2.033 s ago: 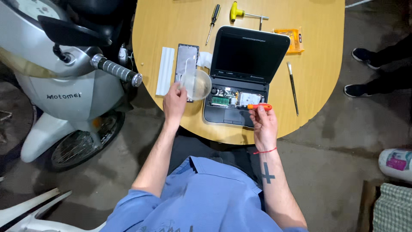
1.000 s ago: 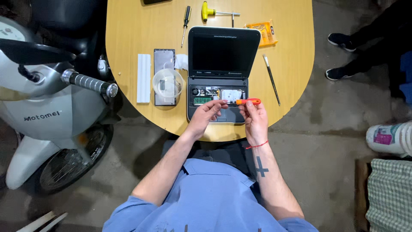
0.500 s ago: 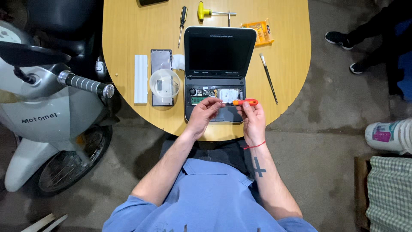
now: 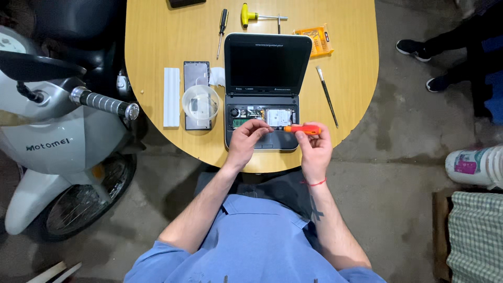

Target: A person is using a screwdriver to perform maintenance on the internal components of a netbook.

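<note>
Concrete floor, grey scooter (image 4: 57,141) at left. Rounded wooden table (image 4: 157,47) bearing an opened small laptop (image 4: 264,89), insides exposed. Right hand (image 4: 313,149) pinched around an orange screwdriver (image 4: 301,129), held level over the laptop base. Left hand (image 4: 246,141) half curled, fingertips meeting the screwdriver's tip. Clear plastic cup (image 4: 200,104) just left of the laptop.

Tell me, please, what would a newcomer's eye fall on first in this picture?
Most striking is the small black laptop with its base opened to bare circuit boards, at the near edge of the oval wooden table. Over it the right hand holds an orange-handled screwdriver, its tip towards the left hand. A grey scooter stands left of the table.
</note>
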